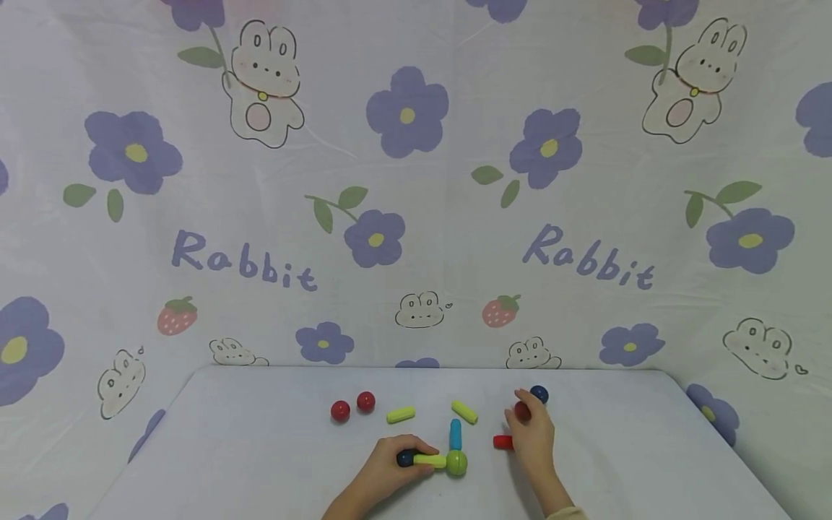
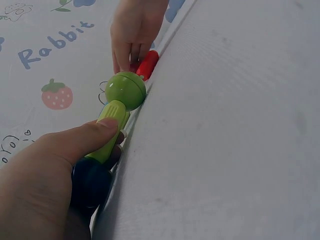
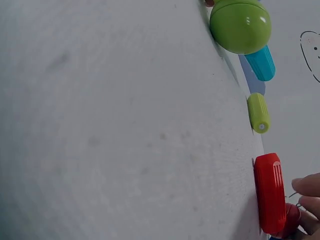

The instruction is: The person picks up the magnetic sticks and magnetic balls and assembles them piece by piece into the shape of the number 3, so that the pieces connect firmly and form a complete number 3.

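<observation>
My left hand (image 1: pixel 390 462) grips a yellow-green ribbed rod (image 2: pixel 111 131) between thumb and fingers. A dark blue ball (image 1: pixel 406 458) sits at the rod's left end, inside the hand, and a green ball (image 1: pixel 457 463) at its right end. From the green ball a light blue rod (image 1: pixel 456 435) points away toward the back. Off to the right, my right hand (image 1: pixel 536 437) has its thumb and fingers around a red ball (image 1: pixel 523 411). Beside that hand lies a red rod (image 3: pixel 270 192), partly covered by it in the head view. Just behind the fingers is another dark blue ball (image 1: pixel 539 393).
Two red balls (image 1: pixel 341 412) rest at the back left of the white table (image 1: pixel 260 448). Two loose yellow-green rods (image 1: pixel 400 414) lie toward the middle, one of them (image 1: pixel 464 412) behind the light blue rod. A printed cloth (image 1: pixel 416 188) hangs behind the table.
</observation>
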A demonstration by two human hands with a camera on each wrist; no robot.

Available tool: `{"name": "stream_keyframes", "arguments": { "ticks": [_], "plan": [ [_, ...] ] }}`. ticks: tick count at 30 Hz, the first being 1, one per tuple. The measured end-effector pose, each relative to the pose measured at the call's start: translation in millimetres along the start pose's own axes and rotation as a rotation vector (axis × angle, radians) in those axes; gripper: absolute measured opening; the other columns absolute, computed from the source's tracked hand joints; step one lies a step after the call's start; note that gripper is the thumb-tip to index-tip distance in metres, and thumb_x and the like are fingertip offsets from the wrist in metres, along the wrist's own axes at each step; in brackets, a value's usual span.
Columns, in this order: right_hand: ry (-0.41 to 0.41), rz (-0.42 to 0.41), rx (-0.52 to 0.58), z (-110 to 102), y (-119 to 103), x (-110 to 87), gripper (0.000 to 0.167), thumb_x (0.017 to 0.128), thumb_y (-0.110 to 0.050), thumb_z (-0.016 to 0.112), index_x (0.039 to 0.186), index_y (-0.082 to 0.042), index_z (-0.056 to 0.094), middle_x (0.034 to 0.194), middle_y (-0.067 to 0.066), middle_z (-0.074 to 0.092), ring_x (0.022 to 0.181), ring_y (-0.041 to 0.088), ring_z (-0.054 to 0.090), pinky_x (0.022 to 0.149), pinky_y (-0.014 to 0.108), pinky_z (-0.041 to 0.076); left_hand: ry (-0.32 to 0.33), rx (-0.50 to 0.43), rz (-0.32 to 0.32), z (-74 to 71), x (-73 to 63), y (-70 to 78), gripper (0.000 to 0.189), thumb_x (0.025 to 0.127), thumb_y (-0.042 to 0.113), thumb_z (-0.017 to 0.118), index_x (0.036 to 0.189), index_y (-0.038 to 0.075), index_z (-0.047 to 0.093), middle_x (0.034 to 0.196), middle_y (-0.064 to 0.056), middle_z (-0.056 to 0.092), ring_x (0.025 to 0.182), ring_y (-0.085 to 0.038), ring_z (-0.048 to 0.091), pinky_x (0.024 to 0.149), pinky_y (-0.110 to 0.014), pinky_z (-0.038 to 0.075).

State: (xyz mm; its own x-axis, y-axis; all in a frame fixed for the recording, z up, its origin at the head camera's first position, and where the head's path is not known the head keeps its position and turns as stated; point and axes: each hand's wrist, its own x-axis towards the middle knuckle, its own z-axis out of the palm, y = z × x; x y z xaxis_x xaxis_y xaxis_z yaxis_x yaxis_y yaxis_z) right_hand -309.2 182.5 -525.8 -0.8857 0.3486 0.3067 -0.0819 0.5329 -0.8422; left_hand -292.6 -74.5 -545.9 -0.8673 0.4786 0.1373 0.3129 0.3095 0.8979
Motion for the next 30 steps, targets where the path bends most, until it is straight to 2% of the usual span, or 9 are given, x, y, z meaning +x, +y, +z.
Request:
{"name": "stream_keyframes", "arguments": {
  "ticks": [7, 12, 19, 23, 27, 30],
  "plan": [
    [0.066, -0.049, -0.004, -4, -2, -2.0, 0.034, 0.077, 0.013, 0.059, 0.111, 0.007, 0.056, 0.118, 0.024, 0.050, 0.113, 0.036, 0.043, 0.093, 0.045, 0.034, 0.002, 0.002, 0.001, 0.1, -0.3, -0.4, 0.021, 0.076, 0.030, 0.070, 0.097, 0.028, 0.067, 0.095, 0.015, 0.062, 0.092, -0.006, 0.055, 0.087, -0.033, 0.041],
    [0.116, -0.054, 0.033, -6, 3, -0.7, 0.034, 0.075, 0.016, 0.059, 0.107, 0.007, 0.057, 0.110, 0.026, 0.053, 0.101, 0.037, 0.050, 0.085, 0.046, 0.041, 0.002, 0.000, -0.001, 0.2, 0.0, -1.0, 0.021, 0.076, 0.030, 0.070, 0.097, 0.029, 0.067, 0.095, 0.015, 0.062, 0.092, -0.006, 0.055, 0.087, -0.034, 0.041],
    [0.185, -0.071, 0.027, -4, 11, 4.4, 0.028, 0.077, 0.015, 0.058, 0.104, 0.006, 0.058, 0.104, 0.021, 0.056, 0.098, 0.032, 0.054, 0.081, 0.039, 0.046, -0.001, 0.007, 0.005, -0.3, 0.6, -1.8, 0.021, 0.076, 0.030, 0.070, 0.098, 0.030, 0.066, 0.095, 0.015, 0.062, 0.093, -0.006, 0.055, 0.088, -0.033, 0.041],
    [0.123, -0.047, 0.023, -3, 8, 6.7, 0.030, 0.079, 0.010, 0.058, 0.108, 0.005, 0.056, 0.108, 0.021, 0.054, 0.103, 0.033, 0.050, 0.084, 0.042, 0.043, 0.000, 0.014, 0.011, -0.4, 1.4, -2.0, 0.022, 0.077, 0.028, 0.070, 0.098, 0.031, 0.066, 0.096, 0.015, 0.062, 0.094, -0.006, 0.055, 0.087, -0.031, 0.041],
    [-0.036, -0.033, 0.005, -1, 6, 9.1, 0.040, 0.082, 0.002, 0.060, 0.120, 0.001, 0.050, 0.124, 0.020, 0.045, 0.116, 0.035, 0.040, 0.094, 0.045, 0.034, -0.001, 0.013, 0.011, -0.1, 1.1, -2.2, 0.022, 0.077, 0.028, 0.070, 0.098, 0.030, 0.066, 0.096, 0.015, 0.062, 0.094, -0.006, 0.055, 0.087, -0.030, 0.041],
    [-0.161, -0.075, -0.020, 3, 4, 11.4, 0.049, 0.083, -0.002, 0.060, 0.129, -0.004, 0.043, 0.135, 0.018, 0.036, 0.125, 0.033, 0.029, 0.099, 0.046, 0.026, -0.002, 0.011, 0.012, 0.3, 0.8, -3.0, 0.023, 0.076, 0.029, 0.070, 0.099, 0.029, 0.066, 0.096, 0.015, 0.062, 0.094, -0.006, 0.055, 0.087, -0.030, 0.041]
  ]
}}
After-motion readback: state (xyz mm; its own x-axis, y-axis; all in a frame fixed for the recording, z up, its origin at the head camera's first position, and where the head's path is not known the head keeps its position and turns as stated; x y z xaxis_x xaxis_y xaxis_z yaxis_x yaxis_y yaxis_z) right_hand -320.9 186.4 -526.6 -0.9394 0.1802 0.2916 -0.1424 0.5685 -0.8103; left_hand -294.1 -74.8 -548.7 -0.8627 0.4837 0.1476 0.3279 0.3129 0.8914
